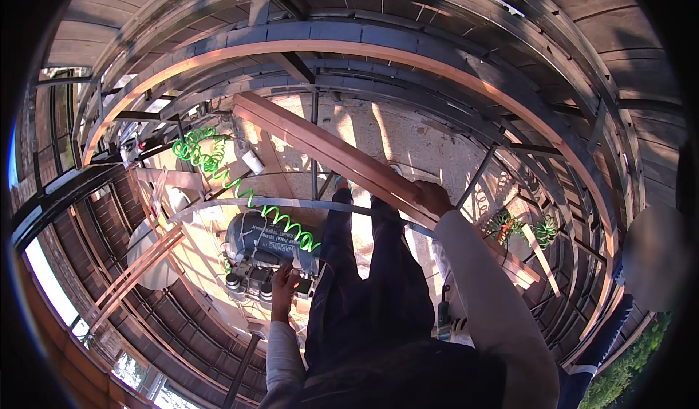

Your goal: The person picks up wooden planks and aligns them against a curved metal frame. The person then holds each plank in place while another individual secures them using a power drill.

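Note:
My right hand [435, 199] grips a long reddish timber plank [313, 139] that slants up to the left. My left hand [284, 286] is low in the middle with its fingers curled, and what they hold, if anything, is too small to name. It is just in front of a dark air compressor [262, 230]. A green coiled hose [196, 150] runs down to the compressor from the upper left. My legs in dark trousers stand between the compressor and a dark tool [443, 311] at the lower right.
Curved metal frames [451, 59] arch around a concrete floor [429, 132]. Timber offcuts [533, 252] and another green hose coil [545, 230] lie at the right, and wooden strips [138, 270] at the left. A white cylinder [251, 163] is beside the hose. A person [648, 256] is at the right edge.

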### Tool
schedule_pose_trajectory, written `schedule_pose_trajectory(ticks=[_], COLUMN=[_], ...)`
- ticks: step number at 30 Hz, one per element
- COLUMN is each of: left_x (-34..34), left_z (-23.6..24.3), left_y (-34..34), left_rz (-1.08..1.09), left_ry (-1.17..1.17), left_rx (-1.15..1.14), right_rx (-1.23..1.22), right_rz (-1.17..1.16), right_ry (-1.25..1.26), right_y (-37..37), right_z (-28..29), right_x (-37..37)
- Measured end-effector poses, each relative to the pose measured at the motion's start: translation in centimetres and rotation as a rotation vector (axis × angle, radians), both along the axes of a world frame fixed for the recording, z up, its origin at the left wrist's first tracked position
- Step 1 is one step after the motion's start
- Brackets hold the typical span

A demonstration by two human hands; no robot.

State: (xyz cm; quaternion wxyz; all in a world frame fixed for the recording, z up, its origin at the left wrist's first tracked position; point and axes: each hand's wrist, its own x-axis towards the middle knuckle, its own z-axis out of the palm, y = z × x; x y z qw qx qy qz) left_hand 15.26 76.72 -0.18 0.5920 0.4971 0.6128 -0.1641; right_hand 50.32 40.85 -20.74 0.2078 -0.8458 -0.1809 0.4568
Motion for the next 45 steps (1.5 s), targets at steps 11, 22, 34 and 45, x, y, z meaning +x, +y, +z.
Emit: schedule_pose_trajectory(ticks=[11,22,34,45], left_x=[2.6,1.2,16.3,24.1], left_z=[-1.1,-2.4,4.1,6.7], left_y=[3.4,5.8,6.6,8.8], left_rz=[-0.369,-0.462,-1.168,-1.479], left_ry=[0.023,0.201,-0.283,-0.508], left_rx=[0.036,-0.056,0.819,0.772], right_rx=[0.055,-0.049,0.279,0.313], right_rz=[-0.204,-0.331,-0.162,-0.058], right_ry=[-0.711,-0.211,-0.24,-0.257], right_y=[1.9,-1.3,3.4,8.0], right_z=[1.0,0.0,9.2,19.2], right_x=[1.5,-7.0,-8.2,-7.4])
